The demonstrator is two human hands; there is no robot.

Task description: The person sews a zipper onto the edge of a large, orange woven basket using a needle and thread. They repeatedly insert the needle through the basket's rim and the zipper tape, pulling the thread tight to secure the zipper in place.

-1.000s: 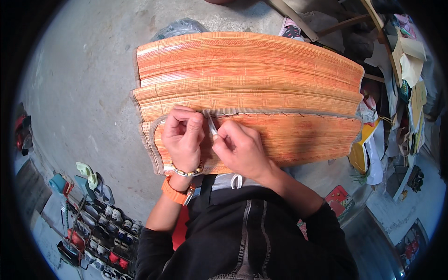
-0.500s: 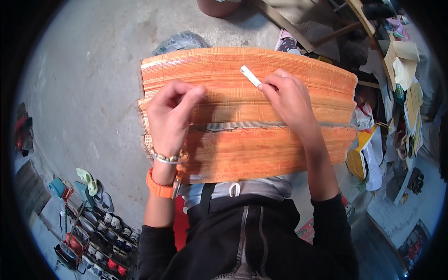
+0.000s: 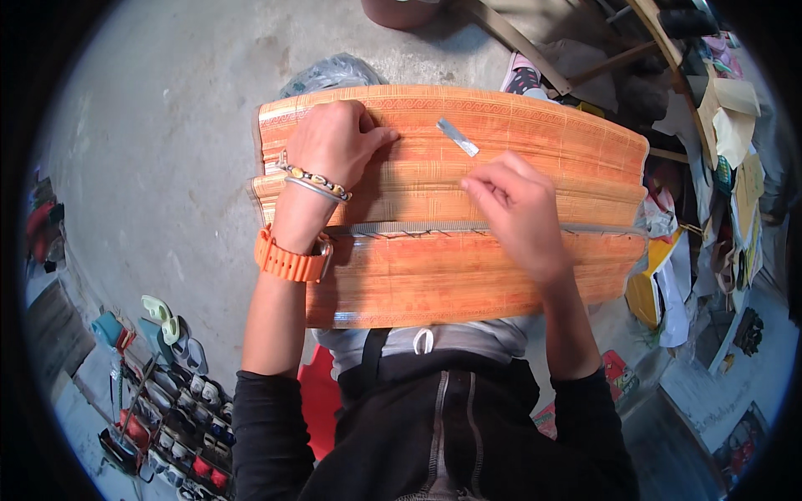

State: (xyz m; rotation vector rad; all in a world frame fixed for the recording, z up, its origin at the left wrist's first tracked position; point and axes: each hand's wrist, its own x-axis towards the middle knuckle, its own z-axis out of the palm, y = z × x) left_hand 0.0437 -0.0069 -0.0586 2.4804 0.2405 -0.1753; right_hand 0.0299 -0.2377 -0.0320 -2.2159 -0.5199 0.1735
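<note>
An orange woven mat (image 3: 434, 284) with patterned bands lies folded across my lap. A grey strip with dark slanting stitches runs along its middle. On the upper part rests a small flat silvery packet (image 3: 457, 137), apart from both hands. My left hand (image 3: 334, 142) is over the mat's upper left, its fingers curled under and its thumb pointing toward the packet; whatever is in them is hidden. Below and right of the packet, my right hand (image 3: 518, 204) hovers with thumb and fingers pinched together. Anything in that pinch is too small to make out.
A clear plastic bag (image 3: 330, 73) lies on the concrete floor beyond the mat. Shoes (image 3: 196, 409) fill a rack at lower left. A reddish bucket (image 3: 401, 10) stands at the top, near a wooden frame (image 3: 522, 42). Papers and a yellow item (image 3: 642, 288) crowd the right.
My right hand has let go of the small packet, which now lies on the mat, and has drawn down and right. My left hand has moved up and right.
</note>
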